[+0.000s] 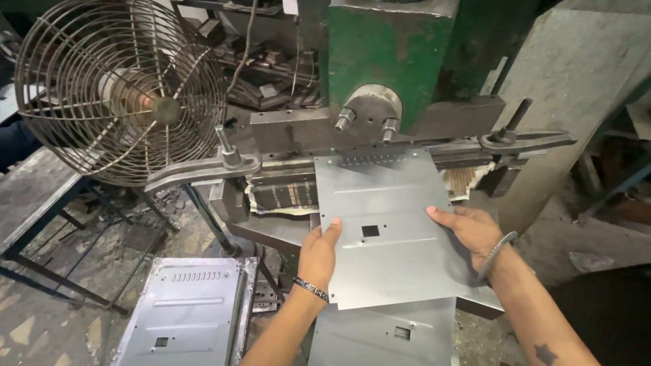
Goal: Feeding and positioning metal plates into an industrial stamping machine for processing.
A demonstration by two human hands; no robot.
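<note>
I hold a flat grey metal sheet with a small square cutout and a row of punched slots along its far edge. My left hand grips its left edge, my right hand its right edge. The sheet's far edge lies under the ram of a green press machine, on the press bed. Each wrist wears a bracelet.
A stack of similar punched sheets lies at the lower left, another sheet below my hands. A wire-caged fan stands at the left by a dark bench. Clamp arms flank the press. A concrete pillar rises at the right.
</note>
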